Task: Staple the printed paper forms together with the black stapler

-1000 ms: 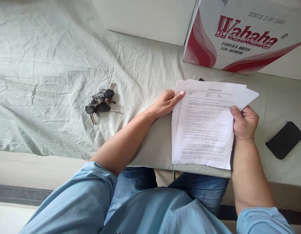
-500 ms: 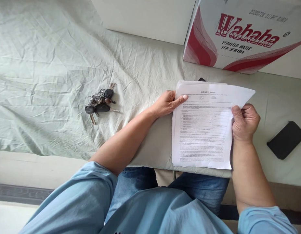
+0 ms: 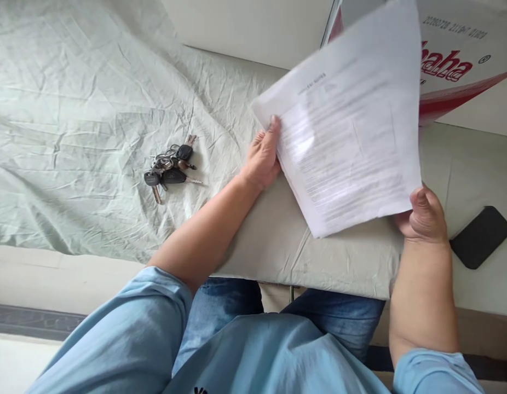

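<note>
You have the sheaf of printed papers (image 3: 347, 126) lifted off the cloth and tilted, its top edge swung up toward one o'clock so that it covers part of the carton behind. Your left hand (image 3: 261, 158) pinches the sheaf at its nine o'clock edge, thumb on the printed face and fingers tucked behind; your right hand (image 3: 421, 216) grips the corner at five o'clock, closed on the paper from underneath. Holding at two opposite edges like this looks meant to keep the loose sheets squared together while they are in the air. The print is smeared by motion, so I can't say how many sheets there are.

The red-and-white cardboard carton (image 3: 462, 60) stands at one o'clock on the pale green sheet (image 3: 81, 126). Its printing reads as drinking water, but its flaps face away from you and nothing of its inside shows. A second plain white box (image 3: 245, 27) sits at twelve o'clock, likewise shut to the view.

At nine o'clock from your left hand lies a bunch of keys (image 3: 169, 169), well apart from the papers. A black phone (image 3: 481, 236) rests at three o'clock, just beside your right wrist.
</note>
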Demonstrator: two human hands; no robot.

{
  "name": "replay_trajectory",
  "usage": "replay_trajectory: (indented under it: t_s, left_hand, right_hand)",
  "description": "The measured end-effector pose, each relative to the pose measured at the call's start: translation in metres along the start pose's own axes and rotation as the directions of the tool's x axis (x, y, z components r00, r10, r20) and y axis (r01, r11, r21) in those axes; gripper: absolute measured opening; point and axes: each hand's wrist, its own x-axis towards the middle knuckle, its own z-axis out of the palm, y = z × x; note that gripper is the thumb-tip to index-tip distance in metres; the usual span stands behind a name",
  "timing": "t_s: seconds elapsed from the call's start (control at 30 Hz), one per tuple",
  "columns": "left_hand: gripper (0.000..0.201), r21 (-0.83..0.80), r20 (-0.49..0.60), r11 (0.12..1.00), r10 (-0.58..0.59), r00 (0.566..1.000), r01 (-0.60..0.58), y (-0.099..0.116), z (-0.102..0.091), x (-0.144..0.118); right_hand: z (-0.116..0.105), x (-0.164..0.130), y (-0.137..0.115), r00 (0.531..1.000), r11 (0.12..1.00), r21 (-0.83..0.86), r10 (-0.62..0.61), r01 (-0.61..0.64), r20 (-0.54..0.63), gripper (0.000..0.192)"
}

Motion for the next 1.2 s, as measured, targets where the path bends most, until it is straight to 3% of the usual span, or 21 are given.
replay_trajectory:
  t_s: [0.13,0.23,0.3,0.4,0.47,0.5,0.53,0.6,0.67,0.7,0.83,0.93,1.07,1.2]
  left_hand:
    - [0.083,-0.044,-0.012,0.997,0.06,0.998,-0.06,-0.005,-0.006,0.012]
    - [0.079,-0.034,0.019,0.999,0.025,1.0,-0.024,0.002,0.0,0.003]
    - [0.074,-0.018,0.067,1.0,-0.006,0.998,0.007,0.012,0.002,-0.005]
    - [0.069,0.06,0.131,0.998,-0.029,0.991,0.022,0.034,-0.008,-0.009]
    - [0.065,0.135,0.151,0.991,-0.032,0.988,0.011,0.049,-0.022,-0.007]
    - [0.064,0.176,0.175,0.984,-0.034,0.984,0.002,0.055,-0.029,-0.005]
    - [0.065,0.217,0.194,0.976,-0.028,0.981,-0.014,0.059,-0.035,-0.003]
    - [0.069,0.346,0.27,0.938,-0.101,0.958,0.001,0.064,-0.042,-0.001]
    - [0.073,0.441,0.306,0.897,-0.17,0.937,0.019,0.062,-0.041,-0.002]
    - [0.074,0.458,0.308,0.888,-0.187,0.933,0.027,0.06,-0.039,-0.003]
    - [0.08,0.408,0.302,0.913,-0.138,0.943,0.003,0.054,-0.032,-0.007]
    - [0.087,0.462,0.298,0.887,-0.134,0.945,-0.02,0.055,-0.034,-0.007]
    - [0.093,0.583,0.284,0.812,-0.211,0.935,0.006,0.056,-0.034,-0.007]
    - [0.08,0.489,0.226,0.869,-0.202,0.953,0.068,0.053,-0.033,-0.007]
  right_hand:
    - [0.024,-0.007,0.004,0.984,0.992,0.056,0.103,-0.112,0.142,0.086]
    - [0.043,-0.009,0.007,0.996,0.996,0.013,-0.087,0.088,-0.027,0.067]
    - [0.045,-0.006,0.003,0.939,0.953,-0.033,-0.304,0.302,-0.161,0.061]
    - [0.031,0.002,-0.008,0.801,0.825,-0.053,-0.559,0.562,-0.212,0.06]
    - [0.02,0.005,-0.013,0.734,0.756,-0.051,-0.647,0.652,-0.207,0.069]
    - [0.015,0.003,-0.014,0.727,0.751,-0.055,-0.653,0.658,-0.213,0.075]
    - [0.013,0.0,-0.014,0.741,0.768,-0.06,-0.633,0.638,-0.222,0.08]
    - [0.012,-0.008,-0.012,0.828,0.852,-0.069,-0.522,0.52,-0.205,0.083]
    - [0.015,-0.016,-0.009,0.903,0.913,-0.084,-0.408,0.399,-0.138,0.074]
    - [0.017,-0.018,-0.008,0.914,0.919,-0.089,-0.392,0.384,-0.101,0.07]
    - [0.019,-0.016,-0.009,0.866,0.867,-0.053,-0.497,0.495,-0.06,0.069]
    - [0.017,-0.016,-0.01,0.913,0.91,-0.072,-0.405,0.408,0.056,0.072]
    - [0.017,-0.021,-0.008,0.945,0.94,-0.14,-0.292,0.312,0.145,0.051]
    - [0.003,-0.026,-0.006,0.961,0.954,-0.185,-0.2,0.235,0.189,0.048]
